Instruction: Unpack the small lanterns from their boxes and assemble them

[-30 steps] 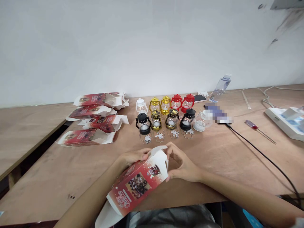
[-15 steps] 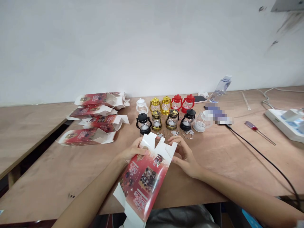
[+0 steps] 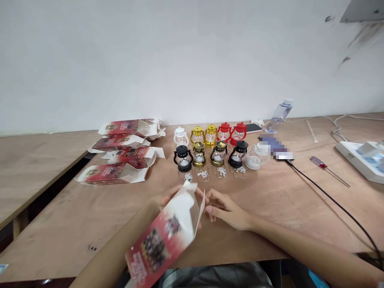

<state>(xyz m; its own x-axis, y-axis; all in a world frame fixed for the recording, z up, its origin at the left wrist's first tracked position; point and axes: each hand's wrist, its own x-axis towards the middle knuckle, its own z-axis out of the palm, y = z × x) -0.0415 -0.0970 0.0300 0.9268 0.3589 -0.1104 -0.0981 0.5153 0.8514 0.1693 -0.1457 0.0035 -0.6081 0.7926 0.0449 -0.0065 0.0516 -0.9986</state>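
Note:
A red and white printed carton (image 3: 163, 240) is tilted above the table's front edge, its near end low and its flapped end up. My left hand (image 3: 168, 198) is wrapped round it from behind, partly hidden by the carton. Beside the open flaps, my right hand (image 3: 225, 210) has curled fingers; its fingertips are close to the flap, and whether they touch it is unclear. Beyond the hands stand small lanterns in two rows: white (image 3: 181, 138), gold (image 3: 211, 136), red (image 3: 239, 134) and black (image 3: 183, 159) among them. Wire pieces and small white bits (image 3: 203, 175) lie before them.
Several red cartons (image 3: 109, 172) lie at the left. To the right are a water bottle (image 3: 279, 116), phones (image 3: 253, 128), a black cable (image 3: 333, 196), a screwdriver (image 3: 318, 162) and a white power strip (image 3: 360, 162). A wall rises behind the table.
The carton has turned and opened from a flatter shape into a box, its lower end swinging left. My right hand has shifted slightly left and down, off the flap's upper edge.

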